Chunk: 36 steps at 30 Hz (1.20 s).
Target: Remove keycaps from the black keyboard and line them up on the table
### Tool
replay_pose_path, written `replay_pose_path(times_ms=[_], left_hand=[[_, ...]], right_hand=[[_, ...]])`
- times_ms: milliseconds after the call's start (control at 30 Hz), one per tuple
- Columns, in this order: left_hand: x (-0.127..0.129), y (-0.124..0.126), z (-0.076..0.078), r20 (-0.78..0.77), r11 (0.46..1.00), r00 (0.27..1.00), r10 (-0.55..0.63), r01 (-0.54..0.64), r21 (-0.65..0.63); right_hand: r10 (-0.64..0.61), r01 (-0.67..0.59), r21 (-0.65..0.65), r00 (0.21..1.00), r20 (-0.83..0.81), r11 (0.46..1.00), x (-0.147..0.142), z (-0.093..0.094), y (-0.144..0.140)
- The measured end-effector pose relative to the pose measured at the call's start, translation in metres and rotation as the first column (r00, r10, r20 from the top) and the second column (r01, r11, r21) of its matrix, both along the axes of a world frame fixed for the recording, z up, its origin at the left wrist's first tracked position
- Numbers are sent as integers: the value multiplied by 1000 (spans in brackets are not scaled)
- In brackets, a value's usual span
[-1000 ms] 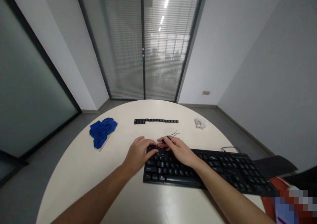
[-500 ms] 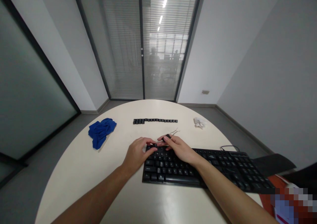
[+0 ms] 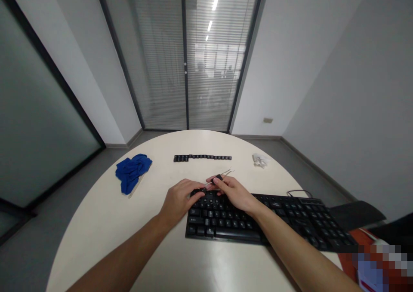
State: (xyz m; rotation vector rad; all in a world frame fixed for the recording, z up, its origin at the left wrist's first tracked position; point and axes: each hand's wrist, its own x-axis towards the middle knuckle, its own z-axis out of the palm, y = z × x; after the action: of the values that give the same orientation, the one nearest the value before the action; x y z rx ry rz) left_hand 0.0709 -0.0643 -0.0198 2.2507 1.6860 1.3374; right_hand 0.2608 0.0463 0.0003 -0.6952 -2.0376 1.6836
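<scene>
A black keyboard (image 3: pixel 232 223) lies on the table in front of me. My right hand (image 3: pixel 234 192) is closed over its top rows, gripping a wire keycap puller (image 3: pixel 218 178) by its black handle. The puller's thin wires stick out at both ends, one pair pointing away from me. At the keyboard's upper left corner, my left hand (image 3: pixel 180 197) has its thumb and fingers pinched about a small black keycap (image 3: pixel 203 190); whether that keycap is off the board I cannot tell. Farther back lies a row of loose black keycaps (image 3: pixel 206 156), with a short second row at its left end.
A crumpled blue cloth (image 3: pixel 133 171) lies on the round pale table (image 3: pixel 155 262) at the left. Some crumpled clear plastic (image 3: pixel 260 160) is at the back right. The keyboard's cable (image 3: pixel 300 191) curls behind it, and a dark chair (image 3: pixel 356 216) stands beyond the right edge.
My left fingers have shifted slightly at the keyboard's corner, and the puller in my right hand has turned a little. The keyboard, loose keycaps and cloth stay in place.
</scene>
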Motion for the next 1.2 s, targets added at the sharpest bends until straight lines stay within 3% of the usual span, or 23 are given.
replay_pose_path(times_ms=[433, 567, 933, 1200], left_hand=[[-4, 0, 3, -208, 995, 974, -94, 99, 10], [-6, -1, 5, -210, 990, 967, -142, 143, -7], [-5, -2, 5, -212, 991, 969, -124, 131, 20], [-3, -3, 2, -211, 995, 974, -80, 91, 42]], right_hand=[[1, -2, 35, 1000, 5, 999, 1, 1, -1], [18, -18, 76, 1000, -1, 997, 2, 5, -5], [6, -3, 155, 1000, -20, 988, -2, 10, -14], [13, -11, 108, 1000, -18, 994, -2, 7, -12]])
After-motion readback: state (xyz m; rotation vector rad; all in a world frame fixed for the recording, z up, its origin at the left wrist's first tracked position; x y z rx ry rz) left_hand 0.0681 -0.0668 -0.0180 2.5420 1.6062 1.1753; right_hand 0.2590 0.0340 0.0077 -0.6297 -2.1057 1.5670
